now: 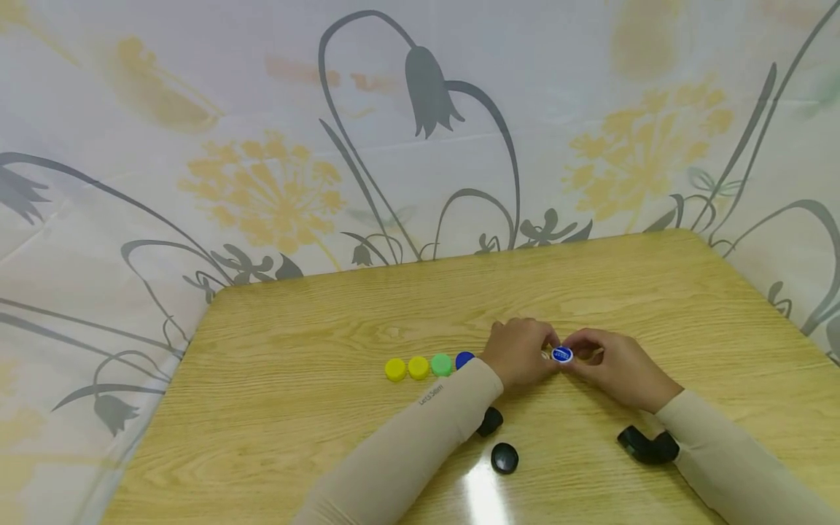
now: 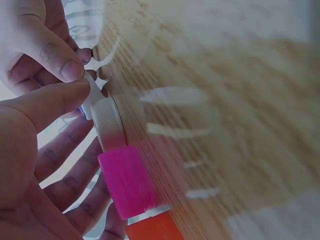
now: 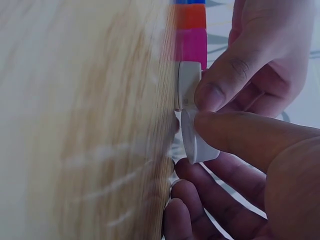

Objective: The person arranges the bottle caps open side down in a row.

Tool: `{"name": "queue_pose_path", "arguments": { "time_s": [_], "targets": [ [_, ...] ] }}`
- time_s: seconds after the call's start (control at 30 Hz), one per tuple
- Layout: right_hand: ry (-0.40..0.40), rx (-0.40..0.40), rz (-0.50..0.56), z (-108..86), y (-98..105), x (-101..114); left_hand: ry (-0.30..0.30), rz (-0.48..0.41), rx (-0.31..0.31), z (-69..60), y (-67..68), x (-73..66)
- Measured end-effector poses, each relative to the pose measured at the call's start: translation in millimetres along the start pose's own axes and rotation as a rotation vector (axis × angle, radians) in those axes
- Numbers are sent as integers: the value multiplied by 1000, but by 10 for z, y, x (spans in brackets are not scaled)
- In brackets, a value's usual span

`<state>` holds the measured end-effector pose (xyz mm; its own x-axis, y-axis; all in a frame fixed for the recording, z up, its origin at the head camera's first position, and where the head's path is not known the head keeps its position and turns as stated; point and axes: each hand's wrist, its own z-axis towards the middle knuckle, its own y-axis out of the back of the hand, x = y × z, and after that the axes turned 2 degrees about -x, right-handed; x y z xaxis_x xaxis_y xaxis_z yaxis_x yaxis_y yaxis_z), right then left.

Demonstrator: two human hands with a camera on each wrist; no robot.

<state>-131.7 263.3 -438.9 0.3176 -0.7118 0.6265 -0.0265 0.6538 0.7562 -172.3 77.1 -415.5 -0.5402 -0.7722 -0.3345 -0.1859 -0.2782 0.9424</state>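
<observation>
A blue-topped bottle cap with white rim [image 1: 562, 354] is between my two hands at the right end of a row of caps. My left hand [image 1: 521, 351] pinches its left side, and my right hand [image 1: 613, 368] pinches it from the right with thumb and fingers. In the right wrist view the cap [image 3: 197, 145] stands tilted on edge, its hollow side toward the table. It sits against a white cap [image 2: 109, 125], which is followed by a pink cap [image 2: 127, 180] and an orange cap [image 2: 155, 229]. My left hand hides these from the head view.
Further left in the row lie a blue cap [image 1: 464, 361], a green cap [image 1: 442, 365] and two yellow caps [image 1: 407, 368]. A round black object [image 1: 504, 459] lies on the wooden table [image 1: 295, 408] nearer me. Black curved pieces [image 1: 650, 446] show beside both sleeves. A patterned cloth [image 1: 394, 146] hangs behind.
</observation>
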Motion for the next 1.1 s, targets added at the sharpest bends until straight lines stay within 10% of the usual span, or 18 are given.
{"name": "queue_pose_path", "arguments": {
  "time_s": [1.1],
  "targets": [
    [-14,-10,-28,-11,-7,52,-3,-42,0,-124,84,32]
  ]
}}
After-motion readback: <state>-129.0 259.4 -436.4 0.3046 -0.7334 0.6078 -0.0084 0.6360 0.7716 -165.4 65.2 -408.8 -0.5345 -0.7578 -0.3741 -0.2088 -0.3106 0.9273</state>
